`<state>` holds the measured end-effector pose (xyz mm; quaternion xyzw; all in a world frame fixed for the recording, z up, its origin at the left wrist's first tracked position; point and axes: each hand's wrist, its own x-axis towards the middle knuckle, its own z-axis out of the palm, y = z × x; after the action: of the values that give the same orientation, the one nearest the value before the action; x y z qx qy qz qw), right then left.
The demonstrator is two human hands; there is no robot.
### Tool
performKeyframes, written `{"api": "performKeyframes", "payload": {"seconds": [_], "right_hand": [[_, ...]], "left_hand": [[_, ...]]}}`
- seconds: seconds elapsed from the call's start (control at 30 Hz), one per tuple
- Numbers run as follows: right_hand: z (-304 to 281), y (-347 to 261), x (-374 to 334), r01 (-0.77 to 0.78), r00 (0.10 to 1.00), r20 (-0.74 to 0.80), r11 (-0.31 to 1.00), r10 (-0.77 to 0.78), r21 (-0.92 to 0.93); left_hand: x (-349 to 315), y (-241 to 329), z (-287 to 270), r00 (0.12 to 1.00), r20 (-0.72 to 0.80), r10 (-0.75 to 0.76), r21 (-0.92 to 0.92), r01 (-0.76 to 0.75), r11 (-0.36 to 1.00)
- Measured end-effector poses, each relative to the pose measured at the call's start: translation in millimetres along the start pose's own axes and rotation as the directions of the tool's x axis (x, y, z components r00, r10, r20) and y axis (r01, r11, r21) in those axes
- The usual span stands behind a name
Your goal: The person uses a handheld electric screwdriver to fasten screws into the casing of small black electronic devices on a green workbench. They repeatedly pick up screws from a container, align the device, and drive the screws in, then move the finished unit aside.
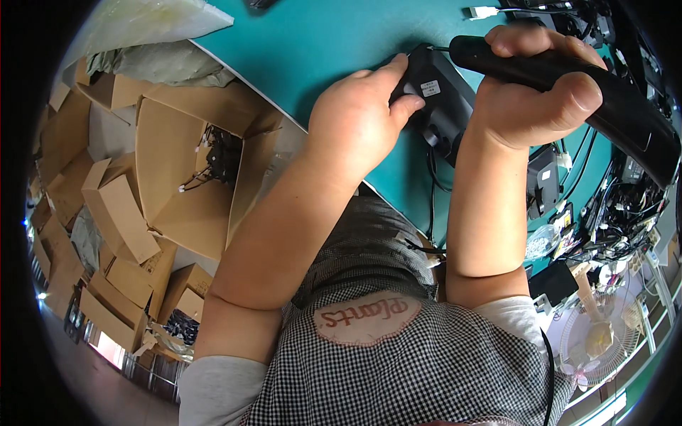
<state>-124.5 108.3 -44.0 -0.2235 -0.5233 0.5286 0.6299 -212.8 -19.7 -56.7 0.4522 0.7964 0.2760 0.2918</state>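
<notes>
We count two hands at work. Our left hand presses down on one black box lying on the teal tabletop, fingers curled over its near edge. Our right hand is clenched round one black driver, its tip touching the box's far corner. One open carton holding cables sits beside the tabletop, with many more stacked behind.
</notes>
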Motion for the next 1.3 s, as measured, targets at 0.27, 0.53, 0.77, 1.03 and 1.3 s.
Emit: {"api": "performKeyframes", "payload": {"seconds": [0.27,0.53,0.77,1.03,1.3], "right_hand": [[4.4,1.2,-1.6,0.056,0.994,0.101,0.997,-0.051,-0.047],[4.8,1.2,-3.4,0.077,0.992,0.103,0.996,-0.073,-0.042],[3.2,-3.4,-1.7,0.078,0.971,0.232,0.996,-0.064,-0.050],[1.8,4.5,-3.3,0.157,0.966,0.205,0.988,-0.155,0.010],[-11.0,-7.6,-6.3,0.120,0.978,0.176,0.991,-0.108,-0.057]], "left_hand": [[3.6,-1.5,-1.7,1.000,0.007,0.024,0.016,-0.024,1.000],[3.1,-1.2,2.7,0.997,-0.034,0.071,0.040,-0.070,0.997],[1.1,-1.7,2.7,0.997,-0.030,0.075,0.055,-0.073,0.996],[0.5,3.8,5.5,0.996,-0.027,0.085,0.072,-0.083,0.994],[-7.0,18.2,29.2,0.987,-0.074,0.141,0.152,-0.128,0.980]]}}
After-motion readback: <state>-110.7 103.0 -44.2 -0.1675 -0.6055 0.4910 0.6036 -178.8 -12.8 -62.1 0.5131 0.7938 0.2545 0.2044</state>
